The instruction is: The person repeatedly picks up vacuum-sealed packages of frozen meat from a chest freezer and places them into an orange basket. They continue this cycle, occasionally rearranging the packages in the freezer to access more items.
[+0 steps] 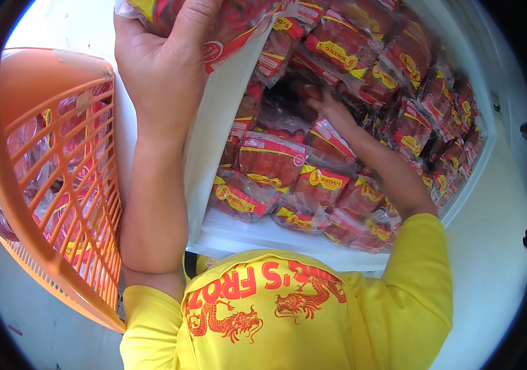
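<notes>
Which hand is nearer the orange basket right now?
Left. The left hand grips a red meat packet just beside the orange basket; the right hand is deep among freezer packets, farther away.

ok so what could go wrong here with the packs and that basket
The left hand grips a stack of red meat packs by one edge, so one might slip out. The right hand digs deep into the freezer pile, and loose packs could slide. The orange basket leans tilted beside the forearm and may tip.
</notes>
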### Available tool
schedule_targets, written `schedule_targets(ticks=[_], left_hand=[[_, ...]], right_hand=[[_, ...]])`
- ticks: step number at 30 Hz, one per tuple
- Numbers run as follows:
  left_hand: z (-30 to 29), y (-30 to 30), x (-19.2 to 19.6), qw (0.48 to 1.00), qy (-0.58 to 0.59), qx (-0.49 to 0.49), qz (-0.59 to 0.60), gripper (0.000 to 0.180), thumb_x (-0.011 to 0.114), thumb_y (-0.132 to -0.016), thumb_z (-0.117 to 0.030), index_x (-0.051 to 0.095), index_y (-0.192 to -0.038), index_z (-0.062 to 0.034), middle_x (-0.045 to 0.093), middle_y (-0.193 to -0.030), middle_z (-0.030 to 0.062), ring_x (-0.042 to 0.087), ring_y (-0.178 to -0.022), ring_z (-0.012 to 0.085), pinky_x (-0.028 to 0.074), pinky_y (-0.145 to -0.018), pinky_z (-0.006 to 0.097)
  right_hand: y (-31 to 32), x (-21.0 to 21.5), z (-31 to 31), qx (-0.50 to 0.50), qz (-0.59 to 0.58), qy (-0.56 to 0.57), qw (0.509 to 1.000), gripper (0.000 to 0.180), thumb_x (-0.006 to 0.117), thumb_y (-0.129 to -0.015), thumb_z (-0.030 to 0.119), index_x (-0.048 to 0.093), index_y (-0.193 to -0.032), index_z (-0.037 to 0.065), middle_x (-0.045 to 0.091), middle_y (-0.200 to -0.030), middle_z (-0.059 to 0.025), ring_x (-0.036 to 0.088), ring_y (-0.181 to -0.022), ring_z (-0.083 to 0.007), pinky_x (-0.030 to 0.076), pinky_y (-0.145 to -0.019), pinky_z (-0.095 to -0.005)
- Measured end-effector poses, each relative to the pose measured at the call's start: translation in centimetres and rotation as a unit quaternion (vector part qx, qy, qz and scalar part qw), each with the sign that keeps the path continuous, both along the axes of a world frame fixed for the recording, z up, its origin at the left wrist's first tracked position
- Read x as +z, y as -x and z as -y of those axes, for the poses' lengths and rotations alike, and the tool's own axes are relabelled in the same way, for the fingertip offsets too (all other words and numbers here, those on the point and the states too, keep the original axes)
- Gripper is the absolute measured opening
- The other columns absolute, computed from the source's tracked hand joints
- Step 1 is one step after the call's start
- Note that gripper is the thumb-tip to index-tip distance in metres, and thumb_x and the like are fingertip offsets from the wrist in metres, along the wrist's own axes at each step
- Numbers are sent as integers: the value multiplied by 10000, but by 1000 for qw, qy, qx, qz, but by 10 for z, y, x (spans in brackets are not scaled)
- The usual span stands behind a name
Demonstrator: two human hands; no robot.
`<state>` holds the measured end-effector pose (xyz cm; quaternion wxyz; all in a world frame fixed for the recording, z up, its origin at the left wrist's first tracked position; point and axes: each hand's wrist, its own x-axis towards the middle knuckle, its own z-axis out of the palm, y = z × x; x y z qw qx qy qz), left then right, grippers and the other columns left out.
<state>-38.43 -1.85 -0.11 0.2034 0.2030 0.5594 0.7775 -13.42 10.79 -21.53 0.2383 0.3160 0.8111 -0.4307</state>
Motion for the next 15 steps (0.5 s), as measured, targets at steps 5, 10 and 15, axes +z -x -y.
schedule_targets(ticks=[5, 10, 15], left_hand=[[4, 3, -4, 999, -28, -23, -3, 431, 603, -912, -38, 425, -1296, 45, 582, -1200, 180, 608, -1060, 244, 521, -906, 336], [5, 4, -4, 997, 73, 16, -31, 355, 638, -906, -73, 504, -1216, 35, 627, -1103, 127, 633, -980, 194, 523, -862, 300], [8, 11, -9, 996, 65, 8, -61, 323, 678, -891, -125, 560, -1151, 24, 654, -1053, 94, 655, -921, 156, 537, -790, 268]], right_hand=[[12, -18, 5, -86, -4, 14, 996, 527, 523, -892, 404, 410, -1336, 144, 519, -1246, -266, 581, -1081, -448, 462, -929, -478], [0, -32, 19, 9, 3, -82, 997, 460, 517, -905, 335, 424, -1334, 194, 488, -1292, -267, 605, -1037, -437, 493, -879, -479], [-9, -18, 6, 46, -114, -139, 983, 351, 539, -899, 302, 555, -1222, 166, 508, -1255, -263, 615, -1010, -434, 508, -862, -475]])
